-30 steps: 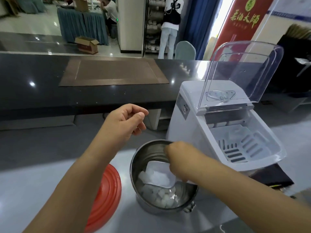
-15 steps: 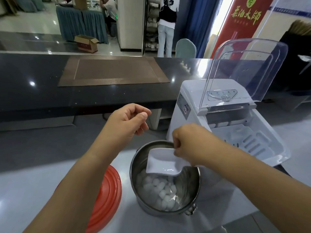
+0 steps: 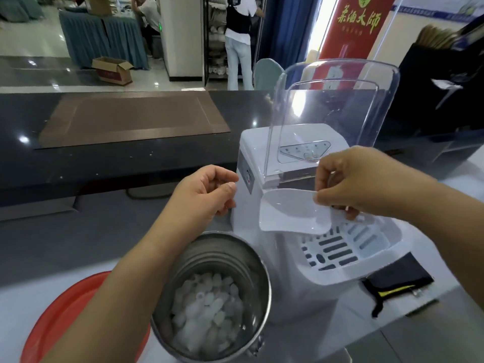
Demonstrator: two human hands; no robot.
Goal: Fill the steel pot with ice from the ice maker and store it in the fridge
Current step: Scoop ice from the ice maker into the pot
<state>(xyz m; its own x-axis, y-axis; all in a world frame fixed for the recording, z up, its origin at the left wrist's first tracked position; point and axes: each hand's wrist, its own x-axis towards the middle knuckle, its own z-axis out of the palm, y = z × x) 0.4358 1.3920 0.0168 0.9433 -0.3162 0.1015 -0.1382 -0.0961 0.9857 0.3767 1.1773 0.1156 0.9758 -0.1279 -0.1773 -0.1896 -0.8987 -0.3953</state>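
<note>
A dark tabletop [image 3: 104,166] with a brown mat [image 3: 131,119] ran across the room. Beyond it lay a glossy floor [image 3: 39,72], a cardboard box [image 3: 112,70], a blue-skirted table [image 3: 104,43], a white pillar [image 3: 183,35] and a red banner [image 3: 358,24].

Handle of the scoop [image 3: 290,213] hidden in the right hand [image 3: 358,179] — red lid [image 3: 60,318] cut off below.

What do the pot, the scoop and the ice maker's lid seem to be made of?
Pot: steel, it seems, with a shiny finish; the grey metal wall shows ringed reflections.
Scoop: probably plastic, white, smooth and slightly translucent.
Lid: likely clear hard plastic; the background shows through it and its edges catch the light.
</note>
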